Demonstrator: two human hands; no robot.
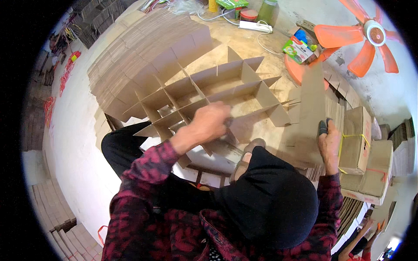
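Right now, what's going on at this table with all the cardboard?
A person in a red plaid shirt is working on a cardboard divider grid. The left hand presses on the grid's near strips, while the right hand grips a stack of flat cardboard strips standing on edge. More strips lie fanned out behind.

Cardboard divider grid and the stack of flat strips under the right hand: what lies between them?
In the head view, bare tabletop separates the cardboard divider grid from the stack of flat strips. The right hand rests on that stack; the left hand works at the grid.
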